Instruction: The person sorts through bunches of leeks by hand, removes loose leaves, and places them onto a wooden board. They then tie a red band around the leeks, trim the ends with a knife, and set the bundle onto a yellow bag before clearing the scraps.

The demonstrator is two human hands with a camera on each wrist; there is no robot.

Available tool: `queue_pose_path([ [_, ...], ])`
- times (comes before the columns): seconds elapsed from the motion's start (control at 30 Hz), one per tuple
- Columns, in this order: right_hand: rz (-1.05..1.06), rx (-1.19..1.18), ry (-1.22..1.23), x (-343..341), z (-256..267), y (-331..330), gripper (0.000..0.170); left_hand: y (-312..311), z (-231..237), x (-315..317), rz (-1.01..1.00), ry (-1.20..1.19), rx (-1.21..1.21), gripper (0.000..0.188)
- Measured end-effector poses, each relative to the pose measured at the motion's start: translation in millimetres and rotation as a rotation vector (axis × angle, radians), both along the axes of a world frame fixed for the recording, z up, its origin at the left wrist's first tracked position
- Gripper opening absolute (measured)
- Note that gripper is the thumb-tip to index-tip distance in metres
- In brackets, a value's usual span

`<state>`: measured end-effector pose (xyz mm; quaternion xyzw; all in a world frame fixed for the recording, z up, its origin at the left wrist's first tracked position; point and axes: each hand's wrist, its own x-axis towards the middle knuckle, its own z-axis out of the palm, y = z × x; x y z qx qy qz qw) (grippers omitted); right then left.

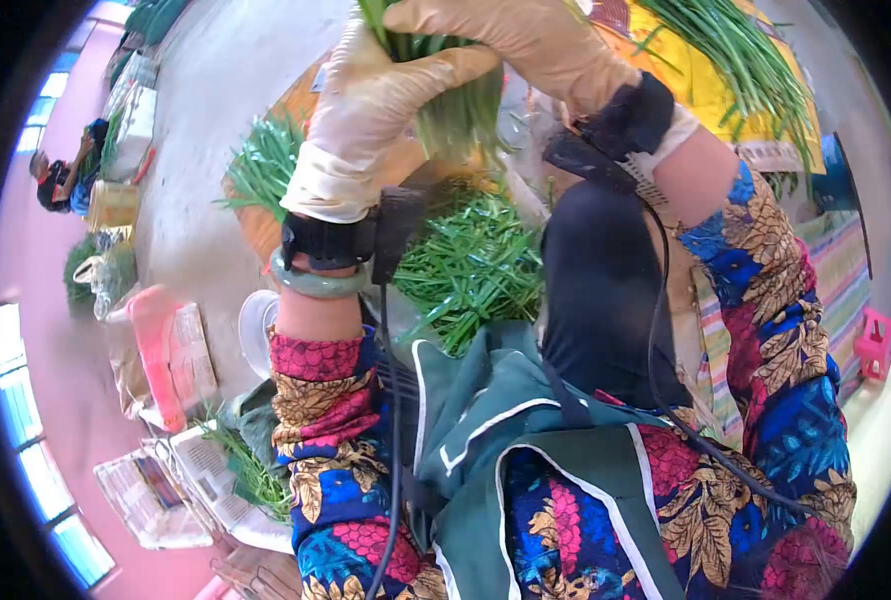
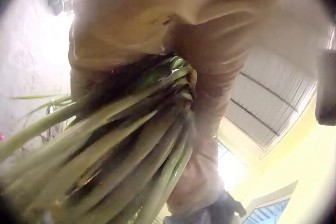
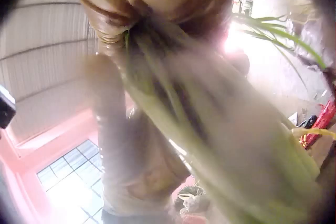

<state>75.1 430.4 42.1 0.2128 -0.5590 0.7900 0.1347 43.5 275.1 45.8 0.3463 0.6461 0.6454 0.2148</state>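
Note:
Both hands wear pale, wrinkled gloves and hold one bunch of chives (image 1: 455, 115) at the top of the head view. My left hand (image 1: 370, 105) grips the bunch from the left, its thumb laid across the stalks. From the upper right my right hand (image 1: 520, 45) wraps round the same bunch. In the left wrist view the pale stalk ends of the chives (image 2: 121, 150) fan out below the curled fingers. Blurred stalks of the chives (image 3: 210, 124) run down from the grip in the right wrist view. Below the hands lies a pile of cut green pieces (image 1: 475, 265).
More chives (image 1: 265, 165) lie on a round wooden board (image 1: 255, 225) at the left. Long greens (image 1: 735, 60) rest on a yellow sheet (image 1: 670, 65) at upper right. My dark-clad knee (image 1: 600, 280) stands beside the cut pile. Newspapers (image 1: 230, 480) lie at lower left.

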Motion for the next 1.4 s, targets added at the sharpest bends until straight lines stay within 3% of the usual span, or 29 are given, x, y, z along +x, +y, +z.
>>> queue_pose_path([
  [0.1, -0.075, -0.055, 0.185, 0, -23, -15, 0.038, -11, -25, -17, 0.061, 0.154, -0.12, 0.029],
  [0.13, 0.1, -0.22, -0.044, -4, -22, -28, 0.048, -16, -30, -23, 0.114, 0.233, -0.039, 0.028],
  [0.23, -0.198, 0.277, 0.031, -33, -50, -42, 0.036, -39, -54, -53, 0.212, 0.313, -0.128, 0.027],
  [0.27, -0.056, 0.227, -0.131, -35, -55, -47, 0.045, -44, -59, -46, 0.214, 0.266, -0.099, 0.063],
  [0.33, 0.123, 0.112, -0.422, -41, -82, -57, 0.046, -62, -112, -62, 0.139, -0.005, -0.021, 0.062],
  [0.4, 0.199, 0.045, -0.489, -51, -121, -68, 0.047, -64, -136, -68, 0.11, -0.677, 0.419, 0.062],
  [0.43, 0.153, 0.014, -0.444, -49, -133, -73, 0.045, -54, -143, -63, 0.111, -1.215, 0.825, 0.063],
  [0.5, 0.042, 0.046, -0.419, -49, -146, -79, 0.042, -55, -153, -53, 0.29, -0.778, 0.467, 0.057],
  [0.57, -0.096, 0.162, -0.46, -46, -142, -78, 0.04, -56, -182, -52, 0.449, 0.07, 0.0, 0.039],
  [0.6, -0.003, 0.054, -0.464, -60, -166, -75, 0.041, -54, -181, -51, 0.448, -0.048, 0.049, 0.039],
  [0.63, -0.062, 0.096, -0.271, -73, -161, -78, 0.045, -53, -172, -55, 0.447, -0.155, 0.105, 0.039],
  [0.7, 0.007, 0.085, -0.384, -77, -147, -76, 0.042, -58, -152, -60, 0.441, -0.121, 0.024, 0.038],
  [0.73, 0.047, 0.108, -0.403, -76, -138, -74, 0.032, -65, -142, -59, 0.417, -0.147, -0.054, 0.038],
  [0.77, 0.026, 0.173, -0.578, -76, -144, -68, 0.031, -70, -138, -53, 0.319, -0.103, -0.08, 0.038],
  [0.83, 0.116, 0.082, -0.936, -66, -117, -67, 0.032, -74, -123, -38, 0.226, -0.258, -0.033, 0.041],
  [0.93, 0.21, 0.057, -1.006, -65, -132, -65, 0.035, -76, -135, -13, 0.19, -0.704, 0.262, 0.042],
  [1.03, 0.27, -0.059, -1.137, -49, -148, -66, 0.034, -70, -170, 15, 0.294, -0.867, 0.373, 0.043],
  [1.07, 0.315, -0.087, -1.093, -50, -161, -67, 0.034, -73, -184, 18, 0.254, -1.022, 0.458, 0.04],
  [1.17, 0.276, -0.045, -1.093, -42, -170, -68, 0.033, -71, -203, 42, 0.308, -1.194, 0.679, 0.043],
  [1.2, 0.228, 0.064, -1.15, -31, -152, -68, 0.038, -70, -205, 49, 0.269, -1.194, 0.657, 0.049],
  [1.3, 0.215, 0.15, -1.099, -25, -178, -65, 0.042, -66, -221, 59, 0.085, -1.363, 0.828, 0.053],
  [1.33, 0.162, 0.33, -1.074, -23, -180, -61, 0.045, -64, -225, 62, 0.052, -1.388, 0.866, 0.056],
  [1.4, 0.22, 0.425, -0.938, -11, -178, -43, 0.045, -63, -231, 65, -0.046, -1.364, 0.829, 0.057],
])
